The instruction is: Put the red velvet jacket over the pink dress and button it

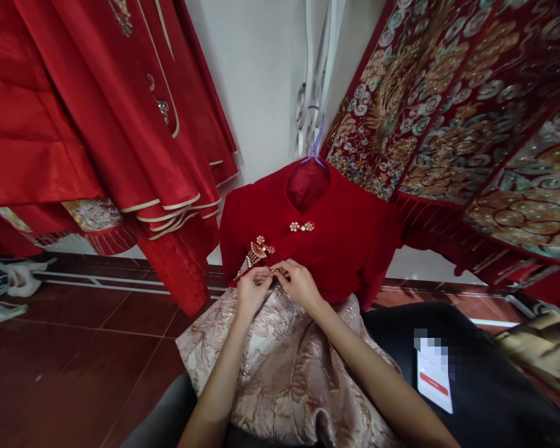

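Observation:
A red jacket [340,249] hangs upright on a purple hanger [314,152] in front of me. Its chest carries a jewelled fastening [302,227], and a beaded ornament with dangling strands [257,250] sits lower on the left. Just below that ornament, my left hand [252,291] is closed in a pinch at the jacket's front. My right hand [297,283] pinches from the other side, its fingertips nearly meeting the left ones. A small bead-like piece shows between them, mostly covered by fingers. Pale pink brocade fabric [280,386] lies over my lap beneath both forearms.
Red garments [121,124] hang at the left, and embroidered red ones [448,124] at the right. A lit phone [433,379] rests on a black seat [387,330]. A white rack bar [107,284] runs above the tiled floor [74,373].

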Demonstrator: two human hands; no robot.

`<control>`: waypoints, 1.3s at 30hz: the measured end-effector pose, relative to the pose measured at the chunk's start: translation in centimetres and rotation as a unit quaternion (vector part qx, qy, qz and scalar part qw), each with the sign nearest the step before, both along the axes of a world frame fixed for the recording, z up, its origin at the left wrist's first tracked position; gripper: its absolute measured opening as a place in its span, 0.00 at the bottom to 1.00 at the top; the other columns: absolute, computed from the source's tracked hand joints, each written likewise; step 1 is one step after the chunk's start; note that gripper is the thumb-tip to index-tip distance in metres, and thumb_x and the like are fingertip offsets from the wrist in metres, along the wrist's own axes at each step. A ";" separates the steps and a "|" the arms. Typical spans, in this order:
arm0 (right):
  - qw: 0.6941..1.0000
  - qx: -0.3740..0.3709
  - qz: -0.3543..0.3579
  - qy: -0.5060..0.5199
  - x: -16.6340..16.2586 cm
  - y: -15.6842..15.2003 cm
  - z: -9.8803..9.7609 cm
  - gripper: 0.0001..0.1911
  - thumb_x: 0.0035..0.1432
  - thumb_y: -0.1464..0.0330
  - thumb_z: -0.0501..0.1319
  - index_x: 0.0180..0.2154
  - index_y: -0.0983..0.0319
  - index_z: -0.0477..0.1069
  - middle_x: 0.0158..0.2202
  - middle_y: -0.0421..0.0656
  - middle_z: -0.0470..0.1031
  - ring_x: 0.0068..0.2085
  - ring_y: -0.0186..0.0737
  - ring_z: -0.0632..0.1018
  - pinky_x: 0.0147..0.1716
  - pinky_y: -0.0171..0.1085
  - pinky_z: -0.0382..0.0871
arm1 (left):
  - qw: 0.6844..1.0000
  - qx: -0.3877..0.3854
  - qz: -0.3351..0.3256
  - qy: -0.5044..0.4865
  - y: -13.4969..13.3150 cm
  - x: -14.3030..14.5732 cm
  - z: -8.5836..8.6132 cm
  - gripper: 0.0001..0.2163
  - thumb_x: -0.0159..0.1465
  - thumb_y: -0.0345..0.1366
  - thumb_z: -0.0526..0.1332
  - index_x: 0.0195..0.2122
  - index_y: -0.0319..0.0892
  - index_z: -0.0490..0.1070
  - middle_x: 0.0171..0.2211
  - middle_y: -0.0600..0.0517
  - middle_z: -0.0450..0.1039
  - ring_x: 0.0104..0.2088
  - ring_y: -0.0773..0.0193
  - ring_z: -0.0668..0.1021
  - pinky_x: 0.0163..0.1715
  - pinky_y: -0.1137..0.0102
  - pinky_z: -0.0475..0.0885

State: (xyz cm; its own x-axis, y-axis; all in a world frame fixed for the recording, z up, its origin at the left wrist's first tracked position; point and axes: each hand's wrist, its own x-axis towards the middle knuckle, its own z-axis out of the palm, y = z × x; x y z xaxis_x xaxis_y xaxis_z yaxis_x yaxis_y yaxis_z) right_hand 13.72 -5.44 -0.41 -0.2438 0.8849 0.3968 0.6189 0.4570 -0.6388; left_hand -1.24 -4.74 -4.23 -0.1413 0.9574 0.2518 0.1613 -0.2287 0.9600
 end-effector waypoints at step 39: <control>0.972 -0.128 0.054 0.187 1.6 -1.9 -1.5 0.18 0.57 0.69 0.60 0.50 0.63 0.70 0.49 0.51 0.75 0.47 0.40 0.78 0.46 0.41 0.77 | 0.991 0.056 0.001 0.125 -0.9 -0.8 1.8 0.07 0.55 0.40 0.68 0.30 0.42 0.76 0.29 0.50 0.79 0.31 0.62 0.80 0.37 0.68 0.75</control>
